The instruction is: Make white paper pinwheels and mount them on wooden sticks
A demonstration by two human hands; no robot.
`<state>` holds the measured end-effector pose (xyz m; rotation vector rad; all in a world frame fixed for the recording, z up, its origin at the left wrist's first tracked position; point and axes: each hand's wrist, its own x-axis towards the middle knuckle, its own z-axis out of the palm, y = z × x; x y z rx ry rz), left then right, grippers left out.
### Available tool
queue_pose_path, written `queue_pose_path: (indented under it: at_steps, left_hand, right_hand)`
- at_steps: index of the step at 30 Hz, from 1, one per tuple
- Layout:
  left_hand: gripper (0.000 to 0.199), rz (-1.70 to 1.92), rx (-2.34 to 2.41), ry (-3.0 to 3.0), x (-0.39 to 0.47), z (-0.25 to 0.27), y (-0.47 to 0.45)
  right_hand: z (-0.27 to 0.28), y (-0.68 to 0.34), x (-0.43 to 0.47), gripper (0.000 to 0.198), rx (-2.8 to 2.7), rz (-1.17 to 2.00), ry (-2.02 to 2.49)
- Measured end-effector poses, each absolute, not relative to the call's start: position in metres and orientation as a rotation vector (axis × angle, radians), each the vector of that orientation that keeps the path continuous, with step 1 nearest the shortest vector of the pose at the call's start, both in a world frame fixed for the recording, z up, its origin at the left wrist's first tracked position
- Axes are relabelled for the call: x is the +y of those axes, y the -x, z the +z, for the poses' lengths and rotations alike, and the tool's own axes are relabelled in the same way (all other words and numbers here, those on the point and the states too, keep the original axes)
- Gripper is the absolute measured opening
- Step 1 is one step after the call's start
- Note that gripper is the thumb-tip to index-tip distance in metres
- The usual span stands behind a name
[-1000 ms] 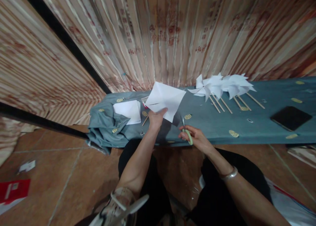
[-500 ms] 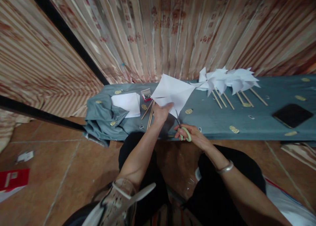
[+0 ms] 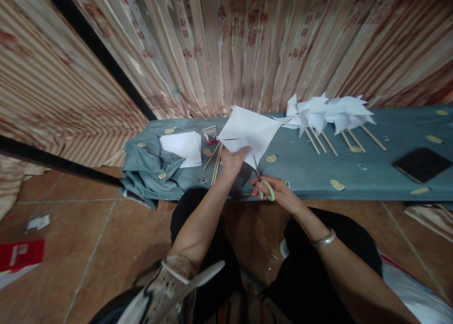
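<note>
My left hand (image 3: 233, 162) grips a white square sheet of paper (image 3: 252, 128) near its lower edge, thumb on top. A slit runs inward from the sheet's left corner. In my right hand (image 3: 274, 190) are scissors with pale green handles (image 3: 268, 190); their blades meet the paper's lower corner. Under and beside my left wrist lie several wooden sticks (image 3: 216, 163). A small open box of pins (image 3: 211, 134) stands left of the sheet, and a stack of white paper (image 3: 182, 148) lies farther left.
Several white paper pinwheels (image 3: 329, 112) on wooden sticks lie along the back right of the cloth-covered bench (image 3: 307, 173). A dark flat square object (image 3: 422, 165) rests at the right. Behind the bench hangs a striped curtain (image 3: 240, 41). A red packet (image 3: 21, 255) lies on the floor.
The view has shifted very slightly. Both hands keep nearly the same place, with the scissors still at the paper's lower corner.
</note>
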<state>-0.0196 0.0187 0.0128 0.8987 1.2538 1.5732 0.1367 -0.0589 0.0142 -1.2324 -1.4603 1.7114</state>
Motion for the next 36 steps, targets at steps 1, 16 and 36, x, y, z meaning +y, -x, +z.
queue_pose_path:
  at_steps: [1, 16, 36]
  left_hand:
    - [0.028, 1.57, 1.252, -0.897, 0.018, 0.013, 0.019]
    - [0.028, 1.592, 1.254, -0.896, 0.019, 0.013, 0.021]
    - [0.029, 1.603, 1.222, -0.885, 0.02, 0.009, 0.02]
  right_hand:
    - [0.014, -0.137, -0.059, 0.053, -1.461, 1.711, 1.233]
    - [0.01, -0.133, -0.059, 0.051, -1.408, 1.701, 1.213]
    - [0.003, -0.133, -0.058, 0.051, -1.336, 1.69, 1.242]
